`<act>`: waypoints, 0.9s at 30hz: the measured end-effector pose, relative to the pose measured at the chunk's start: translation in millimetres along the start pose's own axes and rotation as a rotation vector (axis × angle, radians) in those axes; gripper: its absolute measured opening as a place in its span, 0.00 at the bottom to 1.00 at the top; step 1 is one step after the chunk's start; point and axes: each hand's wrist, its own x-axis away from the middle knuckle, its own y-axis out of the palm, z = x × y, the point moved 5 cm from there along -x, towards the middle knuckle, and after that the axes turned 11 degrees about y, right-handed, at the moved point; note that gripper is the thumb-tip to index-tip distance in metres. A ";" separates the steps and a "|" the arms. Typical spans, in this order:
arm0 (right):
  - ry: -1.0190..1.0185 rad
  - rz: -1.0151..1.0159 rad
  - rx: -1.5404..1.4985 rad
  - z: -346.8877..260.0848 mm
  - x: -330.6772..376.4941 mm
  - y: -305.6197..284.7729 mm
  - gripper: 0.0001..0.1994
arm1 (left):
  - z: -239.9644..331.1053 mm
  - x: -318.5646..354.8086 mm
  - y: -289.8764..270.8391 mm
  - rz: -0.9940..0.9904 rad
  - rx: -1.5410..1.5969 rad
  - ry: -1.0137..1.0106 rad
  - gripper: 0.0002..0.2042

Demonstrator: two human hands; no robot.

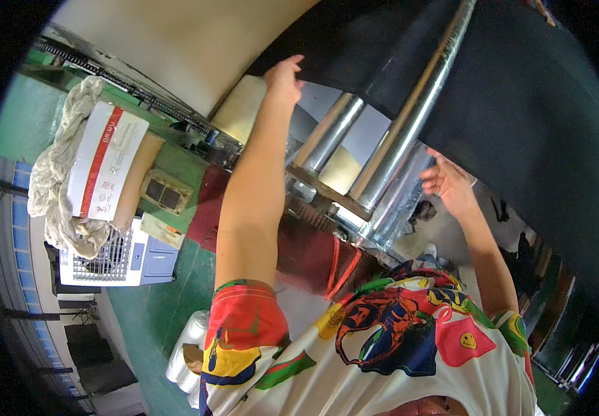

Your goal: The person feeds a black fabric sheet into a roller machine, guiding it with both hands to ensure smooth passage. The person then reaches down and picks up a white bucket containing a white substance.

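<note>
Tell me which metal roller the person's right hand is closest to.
The longest shiny roller, slanting under the black sheet; right hand is beside its lower end, the shorter rollers farther left.

Green painted floor (168,312), blue-framed windows (19,236), white cooler unit (116,260)

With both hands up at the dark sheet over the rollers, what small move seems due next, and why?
Probably draw the sheet's edge a little further over the steel roller. The left hand already pinches that edge beside the cream roll, while the right hand only touches under the sheet, by the roller.
</note>
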 end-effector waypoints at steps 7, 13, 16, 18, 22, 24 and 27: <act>-0.154 0.513 -0.091 -19.9 97.1 -108.0 0.26 | -6.5 16.9 38.1 -0.449 0.120 -0.009 0.13; -0.404 0.792 -0.260 -53.0 213.4 -188.4 0.27 | 3.4 -4.7 -2.8 0.010 0.131 0.021 0.15; -0.384 0.971 -0.350 -60.4 243.0 -215.7 0.25 | -5.2 -22.3 -18.4 0.048 0.186 0.018 0.15; -0.359 1.050 -0.411 -62.6 252.0 -224.6 0.23 | -14.2 -28.2 -11.2 -0.066 0.224 -0.025 0.12; -0.305 1.123 -0.366 -34.2 251.8 -244.7 0.21 | -11.0 17.2 44.6 -0.380 0.157 0.037 0.11; -0.250 0.997 -0.404 -4.2 245.9 -241.9 0.17 | -6.3 9.9 34.5 -0.323 0.103 0.073 0.12; -0.248 0.877 -0.430 33.1 246.1 -212.2 0.11 | -6.8 -11.7 3.0 -0.080 0.114 0.007 0.15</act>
